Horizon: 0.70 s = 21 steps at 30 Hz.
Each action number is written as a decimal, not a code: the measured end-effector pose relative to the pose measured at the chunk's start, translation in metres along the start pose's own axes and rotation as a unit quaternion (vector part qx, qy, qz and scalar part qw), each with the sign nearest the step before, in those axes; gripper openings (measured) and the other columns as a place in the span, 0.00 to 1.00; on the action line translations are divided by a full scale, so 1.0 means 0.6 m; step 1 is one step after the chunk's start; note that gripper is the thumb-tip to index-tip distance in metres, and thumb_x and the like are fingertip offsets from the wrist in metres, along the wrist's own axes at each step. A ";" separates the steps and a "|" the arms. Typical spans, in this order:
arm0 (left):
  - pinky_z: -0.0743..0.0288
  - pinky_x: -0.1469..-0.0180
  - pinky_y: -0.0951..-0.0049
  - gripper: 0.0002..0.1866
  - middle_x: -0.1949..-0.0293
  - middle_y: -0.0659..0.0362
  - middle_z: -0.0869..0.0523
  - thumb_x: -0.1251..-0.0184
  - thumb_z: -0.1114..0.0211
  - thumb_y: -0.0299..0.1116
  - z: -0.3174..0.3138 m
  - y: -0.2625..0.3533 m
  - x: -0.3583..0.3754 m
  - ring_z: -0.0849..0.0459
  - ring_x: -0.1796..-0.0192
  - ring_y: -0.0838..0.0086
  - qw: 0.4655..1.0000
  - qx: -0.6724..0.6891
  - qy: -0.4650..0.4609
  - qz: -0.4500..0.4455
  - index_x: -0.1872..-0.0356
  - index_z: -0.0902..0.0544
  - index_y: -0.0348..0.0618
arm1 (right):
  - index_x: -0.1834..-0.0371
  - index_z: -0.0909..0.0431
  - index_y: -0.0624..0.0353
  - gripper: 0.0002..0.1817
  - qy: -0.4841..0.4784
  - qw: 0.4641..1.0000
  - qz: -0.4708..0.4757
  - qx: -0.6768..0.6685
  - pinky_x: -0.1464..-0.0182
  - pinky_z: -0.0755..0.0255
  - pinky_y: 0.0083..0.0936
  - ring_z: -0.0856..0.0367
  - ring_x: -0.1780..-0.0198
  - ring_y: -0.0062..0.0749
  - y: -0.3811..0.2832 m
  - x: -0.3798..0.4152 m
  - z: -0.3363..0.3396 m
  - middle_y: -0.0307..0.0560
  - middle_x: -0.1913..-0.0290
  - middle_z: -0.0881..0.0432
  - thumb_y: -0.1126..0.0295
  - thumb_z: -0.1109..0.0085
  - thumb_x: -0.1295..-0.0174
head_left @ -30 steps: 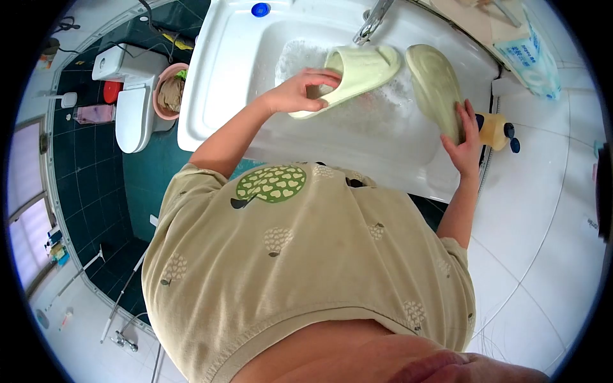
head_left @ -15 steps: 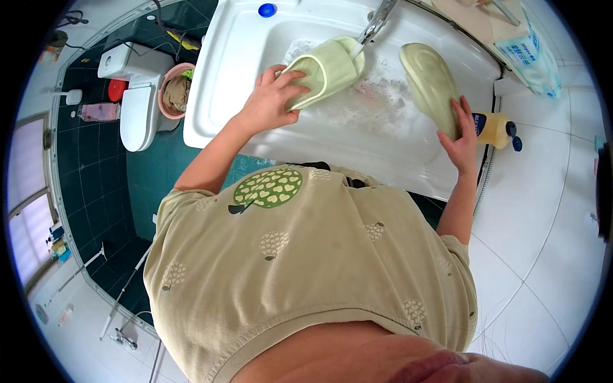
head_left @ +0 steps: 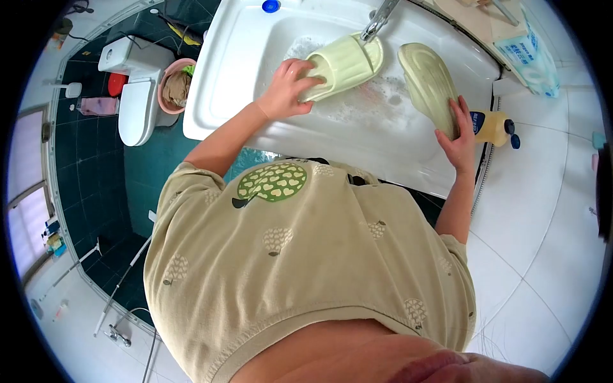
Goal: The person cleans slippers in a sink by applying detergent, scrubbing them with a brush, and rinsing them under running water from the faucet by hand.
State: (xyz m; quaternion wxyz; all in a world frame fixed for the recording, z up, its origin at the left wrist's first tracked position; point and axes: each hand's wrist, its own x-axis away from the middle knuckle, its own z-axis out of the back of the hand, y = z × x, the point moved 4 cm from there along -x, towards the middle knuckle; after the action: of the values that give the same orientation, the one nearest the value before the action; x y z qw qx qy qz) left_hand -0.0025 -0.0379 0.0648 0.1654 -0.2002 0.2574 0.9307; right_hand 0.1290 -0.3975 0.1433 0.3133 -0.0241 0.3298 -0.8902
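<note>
My left hand (head_left: pixel 290 89) grips the heel end of a pale green slipper (head_left: pixel 350 62), fingers over its edge. The slipper's strap side faces up, and its toe lies under the chrome faucet (head_left: pixel 379 20). Toward the right side of the white sink (head_left: pixel 255 121), my right hand (head_left: pixel 461 137) is closed on the lower end of a second pale green slipper (head_left: pixel 429 83). This one is tilted up on its side; some of my fingers are hidden behind it. Soapy, greyish water (head_left: pixel 377 105) with suds covers the sink's bottom between the two slippers.
A blue bottle cap (head_left: pixel 271 6) lies on the sink's back left ledge. Beyond the right rim are a yellow bottle (head_left: pixel 490 129) with a dark cap and a tissue pack (head_left: pixel 527 54). To the left stand a pink basin (head_left: pixel 163 89) with cloth and a toilet (head_left: pixel 137 112).
My left hand has moved the slipper to the right, bringing its toe end further under the faucet. My right hand and its slipper have hardly moved.
</note>
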 end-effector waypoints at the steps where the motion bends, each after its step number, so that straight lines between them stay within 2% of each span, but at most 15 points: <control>1: 0.39 0.39 0.57 0.28 0.45 0.54 0.31 0.65 0.31 0.36 0.002 -0.002 -0.002 0.36 0.41 0.54 1.000 0.000 0.001 0.000 0.53 0.20 0.54 | 0.37 0.31 0.50 0.38 0.002 1.000 -0.001 -0.004 0.34 0.40 0.36 0.39 0.32 0.47 0.001 0.001 0.000 0.52 0.30 0.41 0.72 0.35 0.59; 3: 0.40 0.37 0.58 0.26 0.43 0.53 0.32 0.62 0.31 0.36 -0.002 -0.006 -0.005 0.37 0.39 0.54 0.997 0.042 -0.069 0.012 0.53 0.20 0.53 | 0.37 0.31 0.50 0.38 0.005 1.000 -0.004 -0.007 0.34 0.41 0.36 0.39 0.32 0.47 0.003 0.004 0.003 0.52 0.30 0.41 0.71 0.36 0.59; 4: 0.40 0.37 0.58 0.26 0.43 0.53 0.32 0.62 0.31 0.36 0.001 -0.003 -0.008 0.37 0.39 0.54 0.997 0.042 -0.069 0.011 0.53 0.20 0.53 | 0.36 0.32 0.50 0.38 0.003 1.000 -0.002 -0.005 0.34 0.41 0.36 0.39 0.32 0.47 0.004 0.006 0.004 0.52 0.30 0.41 0.72 0.36 0.59; 6: 0.40 0.36 0.58 0.24 0.41 0.53 0.33 0.56 0.32 0.35 0.000 -0.005 -0.009 0.39 0.37 0.56 0.971 0.186 -0.125 0.078 0.51 0.21 0.53 | 0.36 0.32 0.49 0.39 0.002 1.000 0.001 -0.004 0.34 0.41 0.36 0.39 0.32 0.47 0.009 0.009 0.005 0.52 0.30 0.41 0.72 0.35 0.59; 7: 0.40 0.36 0.58 0.24 0.41 0.53 0.33 0.56 0.32 0.35 0.000 -0.006 -0.008 0.39 0.37 0.56 0.972 0.185 -0.125 0.078 0.51 0.21 0.53 | 0.36 0.32 0.49 0.39 0.003 1.000 0.001 -0.008 0.33 0.41 0.36 0.39 0.32 0.46 0.012 0.011 0.005 0.52 0.30 0.41 0.72 0.35 0.59; 10: 0.38 0.36 0.60 0.28 0.40 0.53 0.32 0.50 0.36 0.35 -0.003 -0.009 -0.015 0.36 0.37 0.61 0.934 0.318 -0.119 0.108 0.42 0.26 0.51 | 0.36 0.33 0.49 0.39 0.006 1.000 0.002 -0.016 0.34 0.41 0.36 0.39 0.31 0.46 0.014 0.012 0.006 0.51 0.30 0.41 0.73 0.36 0.59; 11: 0.40 0.35 0.61 0.32 0.40 0.54 0.31 0.50 0.38 0.36 -0.008 -0.012 -0.013 0.35 0.36 0.63 0.842 0.477 -0.135 0.212 0.38 0.31 0.49 | 0.36 0.33 0.49 0.39 0.006 1.000 0.001 -0.019 0.34 0.41 0.36 0.39 0.31 0.45 0.012 0.013 0.007 0.50 0.30 0.40 0.73 0.36 0.58; 12: 0.41 0.34 0.62 0.37 0.39 0.54 0.31 0.50 0.39 0.37 -0.013 -0.011 -0.011 0.35 0.36 0.64 0.713 0.614 -0.144 0.306 0.34 0.36 0.47 | 0.36 0.33 0.49 0.39 0.006 1.000 0.001 -0.019 0.34 0.41 0.36 0.39 0.31 0.45 0.008 0.013 0.005 0.50 0.30 0.40 0.73 0.36 0.58; 13: 0.37 0.35 0.60 0.40 0.38 0.52 0.32 0.49 0.42 0.38 0.004 0.009 -0.021 0.29 0.39 0.64 0.692 0.631 -0.150 0.316 0.31 0.42 0.43 | 0.35 0.33 0.49 0.39 0.005 0.999 -0.012 -0.051 0.33 0.41 0.35 0.39 0.31 0.45 0.003 0.011 0.001 0.50 0.30 0.40 0.74 0.36 0.58; 14: 0.37 0.35 0.60 0.40 0.38 0.52 0.32 0.49 0.42 0.38 0.003 0.013 -0.017 0.29 0.39 0.64 0.691 0.632 -0.152 0.317 0.31 0.42 0.43 | 0.35 0.33 0.49 0.39 0.002 0.996 -0.027 -0.083 0.33 0.41 0.35 0.39 0.31 0.44 0.000 0.015 -0.002 0.49 0.30 0.40 0.75 0.37 0.58; 16: 0.35 0.36 0.56 0.39 0.38 0.47 0.31 0.50 0.44 0.36 0.000 0.014 -0.012 0.27 0.40 0.58 0.537 0.760 -0.103 0.351 0.31 0.42 0.42 | 0.35 0.33 0.50 0.39 0.003 0.995 -0.023 -0.099 0.33 0.41 0.34 0.39 0.31 0.42 -0.004 0.010 -0.007 0.49 0.30 0.40 0.75 0.37 0.58; 17: 0.36 0.35 0.52 0.40 0.38 0.44 0.31 0.50 0.45 0.36 0.010 0.011 -0.015 0.27 0.39 0.52 0.484 0.799 -0.083 0.347 0.31 0.42 0.40 | 0.35 0.33 0.50 0.39 0.004 0.993 -0.023 -0.115 0.33 0.41 0.33 0.39 0.31 0.41 -0.006 0.013 -0.009 0.49 0.30 0.40 0.76 0.37 0.58; 18: 0.36 0.35 0.52 0.40 0.38 0.44 0.31 0.50 0.45 0.36 0.014 0.005 -0.012 0.27 0.39 0.52 0.483 0.799 -0.083 0.347 0.31 0.42 0.40 | 0.35 0.33 0.50 0.39 0.004 0.993 -0.024 -0.115 0.33 0.41 0.33 0.39 0.31 0.41 -0.007 0.014 -0.012 0.49 0.30 0.40 0.76 0.37 0.58; 20: 0.34 0.36 0.48 0.36 0.38 0.47 0.29 0.46 0.46 0.38 0.022 -0.003 -0.011 0.24 0.41 0.55 0.396 0.856 -0.051 0.329 0.31 0.40 0.48 | 0.34 0.36 0.54 0.40 0.009 0.988 -0.017 -0.155 0.33 0.42 0.32 0.39 0.31 0.39 -0.007 0.010 -0.017 0.49 0.31 0.38 0.78 0.39 0.58; 21: 0.36 0.35 0.47 0.36 0.37 0.46 0.31 0.44 0.43 0.41 0.027 -0.002 -0.011 0.26 0.39 0.52 0.376 0.878 -0.066 0.287 0.31 0.40 0.49 | 0.34 0.36 0.54 0.40 0.010 0.988 -0.016 -0.155 0.33 0.42 0.32 0.39 0.31 0.39 -0.007 0.007 -0.022 0.49 0.31 0.38 0.78 0.39 0.58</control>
State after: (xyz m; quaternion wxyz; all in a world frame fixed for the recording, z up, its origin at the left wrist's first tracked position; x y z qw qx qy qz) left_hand -0.0012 -0.0294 0.0801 -0.0124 0.2055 0.9609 0.1851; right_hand 0.1202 -0.3897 0.1350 0.2883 -0.0692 0.4667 -0.8333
